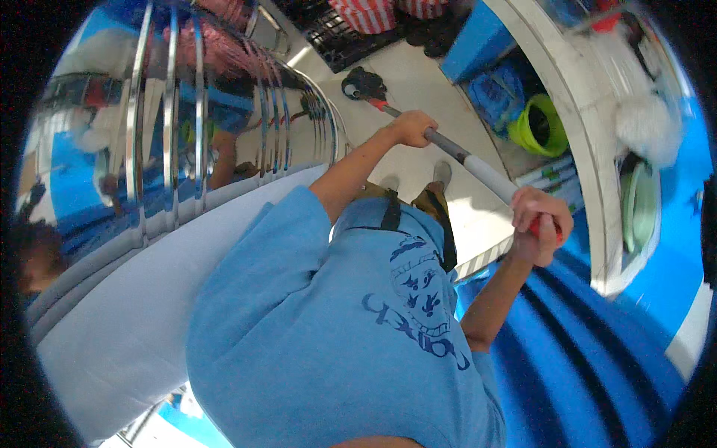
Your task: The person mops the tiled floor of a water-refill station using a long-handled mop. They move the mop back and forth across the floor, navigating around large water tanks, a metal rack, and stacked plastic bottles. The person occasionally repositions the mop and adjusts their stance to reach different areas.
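Both my hands grip the long pole (487, 175) of a mop, which slants from lower right to upper left in front of my body. My left hand (414, 129) is wrapped around its grey lower part, nearer the floor. Around the red end grip at the top, my right hand (542, 221) is closed, with bits of red showing between the fingers. At the far end, past a red joint, the dark mop head (369, 84) rests on the pale tiled floor (409, 67). My shoes (442, 172) stand on the same floor, behind the mop head.
Shiny metal bars (170, 112) and a white padded edge (168, 269) run along my left. A black plastic crate (322, 36) and red-and-white striped bags (367, 14) stand ahead. Under a white counter (577, 123) at right sits a lime-green bucket (540, 126) beside blue plastic (493, 92).
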### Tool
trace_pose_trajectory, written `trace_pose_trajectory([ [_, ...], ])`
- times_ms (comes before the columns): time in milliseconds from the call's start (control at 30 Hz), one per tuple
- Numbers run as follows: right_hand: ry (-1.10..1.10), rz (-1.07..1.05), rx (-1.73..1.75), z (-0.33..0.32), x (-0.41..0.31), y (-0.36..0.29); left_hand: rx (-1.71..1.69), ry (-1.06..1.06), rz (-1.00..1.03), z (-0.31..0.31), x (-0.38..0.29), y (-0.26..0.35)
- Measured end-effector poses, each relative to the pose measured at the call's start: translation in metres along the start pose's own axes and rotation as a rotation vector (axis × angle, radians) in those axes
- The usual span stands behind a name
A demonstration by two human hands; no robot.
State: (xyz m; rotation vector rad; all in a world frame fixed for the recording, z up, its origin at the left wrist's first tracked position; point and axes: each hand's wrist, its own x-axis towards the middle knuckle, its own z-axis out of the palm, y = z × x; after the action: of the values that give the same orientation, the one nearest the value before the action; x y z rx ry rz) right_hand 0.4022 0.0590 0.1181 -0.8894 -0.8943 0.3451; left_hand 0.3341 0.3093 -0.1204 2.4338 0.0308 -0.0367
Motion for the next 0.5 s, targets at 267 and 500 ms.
trace_pose_trajectory([
  [267,-0.23,0.026,0.095,-0.016,0.168,0.07,-0.206,0.654,-0.207,-0.074,0.068,-0.056],
  [500,-0.493,0.115,0.105,-0.019,0.312,0.129,-0.216,0.733,-0.516,-0.129,0.128,-0.096],
])
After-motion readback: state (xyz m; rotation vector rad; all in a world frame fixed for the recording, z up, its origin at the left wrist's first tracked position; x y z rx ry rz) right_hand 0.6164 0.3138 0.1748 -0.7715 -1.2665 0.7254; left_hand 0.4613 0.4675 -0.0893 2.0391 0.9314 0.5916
